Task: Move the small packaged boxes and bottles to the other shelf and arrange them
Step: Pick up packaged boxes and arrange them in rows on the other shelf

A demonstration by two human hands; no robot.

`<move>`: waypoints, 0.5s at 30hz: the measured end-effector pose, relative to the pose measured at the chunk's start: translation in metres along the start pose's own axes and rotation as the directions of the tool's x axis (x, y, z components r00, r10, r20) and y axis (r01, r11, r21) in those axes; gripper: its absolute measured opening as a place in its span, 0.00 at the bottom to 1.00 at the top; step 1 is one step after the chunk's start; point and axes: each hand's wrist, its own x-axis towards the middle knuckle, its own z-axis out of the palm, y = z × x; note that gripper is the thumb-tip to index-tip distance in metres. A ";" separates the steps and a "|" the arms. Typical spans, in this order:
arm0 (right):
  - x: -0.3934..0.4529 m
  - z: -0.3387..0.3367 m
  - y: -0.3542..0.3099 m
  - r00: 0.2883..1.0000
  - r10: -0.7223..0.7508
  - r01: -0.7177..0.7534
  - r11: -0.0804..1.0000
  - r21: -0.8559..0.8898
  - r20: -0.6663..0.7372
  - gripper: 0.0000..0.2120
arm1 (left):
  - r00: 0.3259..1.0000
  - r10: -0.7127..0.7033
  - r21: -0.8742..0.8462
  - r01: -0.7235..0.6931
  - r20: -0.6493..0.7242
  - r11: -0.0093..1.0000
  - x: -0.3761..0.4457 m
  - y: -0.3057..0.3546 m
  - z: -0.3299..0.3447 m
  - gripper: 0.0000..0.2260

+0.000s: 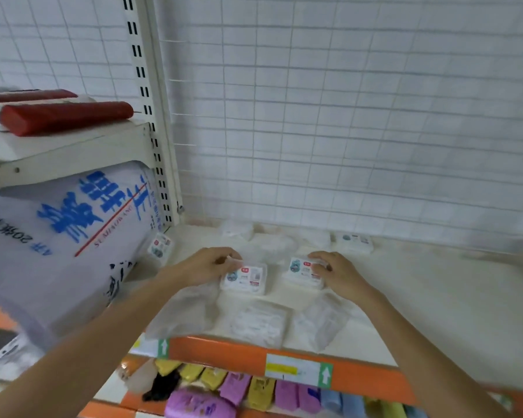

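I have both bare forearms reaching in from six o'clock, converging toward twelve. My left hand (207,264) sits palm down at about eleven o'clock, fingers curled, the tips pinching the upper left corner of a small box (244,279). My right hand (334,271) mirrors it at one o'clock, its grip closed on another small box (304,272).

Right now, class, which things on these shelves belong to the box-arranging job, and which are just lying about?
Job:
left hand gripping a small box
right hand gripping another small box
box at back

Lying about:
big printed sack
red rolls
coloured packs below
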 end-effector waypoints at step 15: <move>-0.009 0.001 -0.013 0.985 0.076 -0.048 0.983 -0.180 0.152 0.39 | 0.981 0.117 0.179 -0.145 0.157 0.973 -0.010 -0.006 0.007 0.34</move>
